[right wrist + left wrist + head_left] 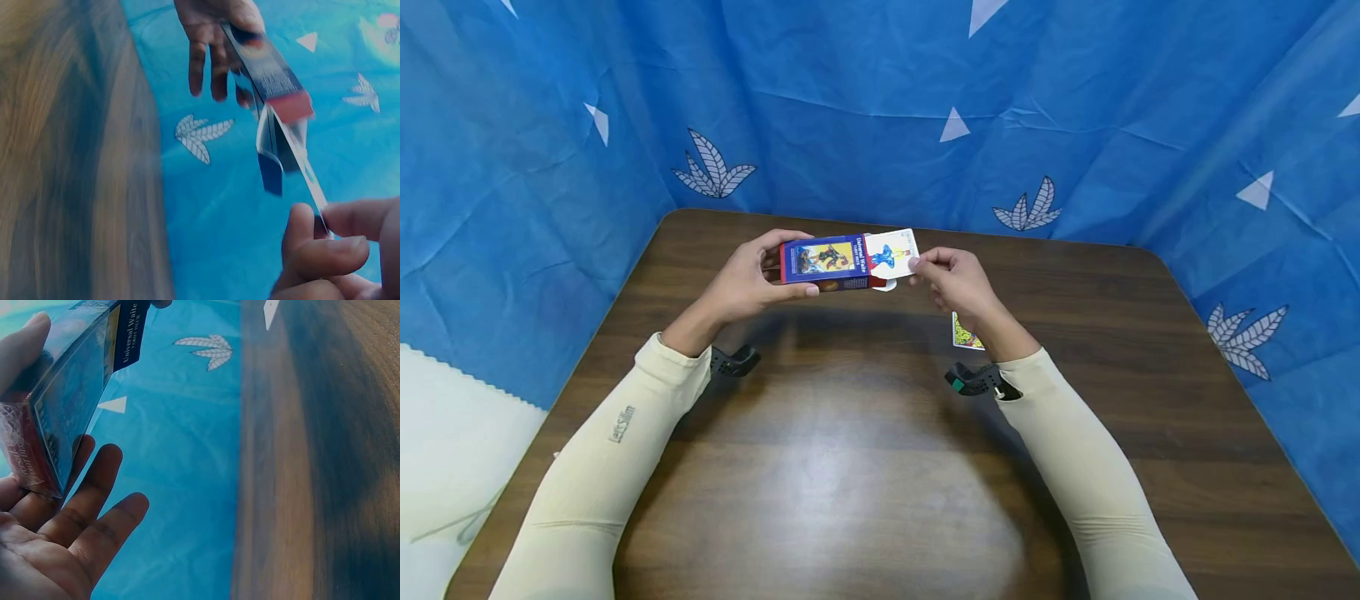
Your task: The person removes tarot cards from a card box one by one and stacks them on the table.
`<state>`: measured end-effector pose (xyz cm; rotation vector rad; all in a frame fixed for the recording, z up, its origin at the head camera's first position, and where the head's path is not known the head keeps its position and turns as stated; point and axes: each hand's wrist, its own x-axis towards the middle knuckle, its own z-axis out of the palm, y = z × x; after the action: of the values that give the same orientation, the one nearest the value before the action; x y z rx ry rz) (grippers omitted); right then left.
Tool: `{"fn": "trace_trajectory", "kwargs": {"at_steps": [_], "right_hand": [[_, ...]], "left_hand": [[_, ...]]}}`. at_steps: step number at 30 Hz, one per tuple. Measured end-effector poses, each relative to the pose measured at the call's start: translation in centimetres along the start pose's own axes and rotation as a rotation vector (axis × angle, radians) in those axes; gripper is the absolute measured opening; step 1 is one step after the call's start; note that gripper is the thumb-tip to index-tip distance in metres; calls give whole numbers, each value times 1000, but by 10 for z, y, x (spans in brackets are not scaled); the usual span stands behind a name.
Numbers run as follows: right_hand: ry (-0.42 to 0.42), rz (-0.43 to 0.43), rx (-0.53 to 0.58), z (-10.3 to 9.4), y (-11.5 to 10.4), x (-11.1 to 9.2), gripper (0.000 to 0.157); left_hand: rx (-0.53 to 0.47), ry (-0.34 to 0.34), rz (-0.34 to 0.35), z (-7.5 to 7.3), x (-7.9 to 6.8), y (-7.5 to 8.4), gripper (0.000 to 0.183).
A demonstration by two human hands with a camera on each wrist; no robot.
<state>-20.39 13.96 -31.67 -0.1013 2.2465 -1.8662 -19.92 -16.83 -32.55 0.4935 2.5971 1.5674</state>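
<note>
Held up over the far part of the table is a blue tarot card box (pixel 827 258) with a picture on its front and red ends. My left hand (pixel 739 279) grips its left end between thumb and fingers. In the left wrist view, some fingers of that hand spread out beside the box (pixel 69 394). A white tarot card (pixel 887 252) with a blue figure sticks partway out of the box's right end. With thumb and fingers my right hand (pixel 961 287) pinches the card's outer edge. The right wrist view shows the box's open flap (pixel 270 172) hanging beside the card.
A yellow and green patterned card (pixel 965 333) lies on the brown wooden table (pixel 850 467), partly hidden by my right wrist. Blue curtain (pixel 865 100) hangs along the back and sides. White cloth (pixel 452 442) shows at the left. Dark bands sit at both wrists.
</note>
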Motion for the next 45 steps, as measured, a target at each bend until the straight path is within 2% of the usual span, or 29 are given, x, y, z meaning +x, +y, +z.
{"fn": "trace_trajectory", "kwargs": {"at_steps": [4, 8, 11, 14, 16, 21, 26, 32, 40, 45], "right_hand": [[112, -50, 128, -13, 5, 2, 16], [218, -73, 137, -29, 10, 4, 28], [289, -58, 28, -43, 15, 7, 33], [319, -23, -152, -60, 25, 13, 35], [310, 21, -267, -73, 33, 16, 36], [227, 163, -442, -99, 53, 22, 39], [182, 200, -562, -112, 67, 29, 36], [180, 192, -653, -114, 80, 35, 34], [167, 174, -799, -104, 92, 37, 27], [186, 174, -842, -99, 94, 40, 24]], "left_hand": [[2, 10, 5, -2, -1, -1, 74], [8, 10, 8, -3, -1, -2, 74], [13, 8, 4, -3, 0, -2, 75], [13, 8, 2, -2, 0, -1, 75], [8, 7, 3, -2, 0, -1, 76], [3, 9, 4, -2, 1, -1, 76], [0, 7, 3, -2, 1, -2, 75], [-5, 8, -4, -1, 1, -3, 76], [-5, 8, 2, 0, 0, -3, 76], [-8, 11, 2, 0, -1, -1, 76]]}}
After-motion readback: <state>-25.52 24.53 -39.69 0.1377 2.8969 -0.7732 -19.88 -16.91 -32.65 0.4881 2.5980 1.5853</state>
